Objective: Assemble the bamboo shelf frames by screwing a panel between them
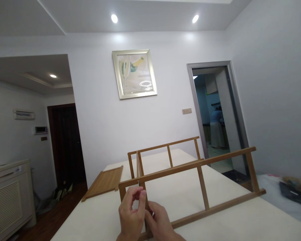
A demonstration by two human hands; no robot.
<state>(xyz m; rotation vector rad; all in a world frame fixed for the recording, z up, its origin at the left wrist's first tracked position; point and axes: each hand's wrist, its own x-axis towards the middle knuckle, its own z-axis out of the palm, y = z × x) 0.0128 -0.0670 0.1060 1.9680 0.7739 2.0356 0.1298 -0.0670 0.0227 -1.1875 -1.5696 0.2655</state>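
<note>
A brown wooden frame [175,171] with crossbars stands on edge on the white table, close in front of me. Behind it runs a second similar wooden frame [163,146], and a slatted wooden part between them shows edge-on near the left end. My left hand [131,211] is raised at the near frame's left end, thumb and fingertips pinched together. A small thin metallic bit shows just above those fingertips; its kind is unclear. Lower down, my right hand [160,219] has its fingers closed around the near frame's left crossbar.
A slatted wooden panel [107,182] lies at the left of the white table [87,221]. A white cabinet [10,197] stands at far left. Beyond the doorway on the right a person [217,129] stands in another room. Dark items lie at the right edge.
</note>
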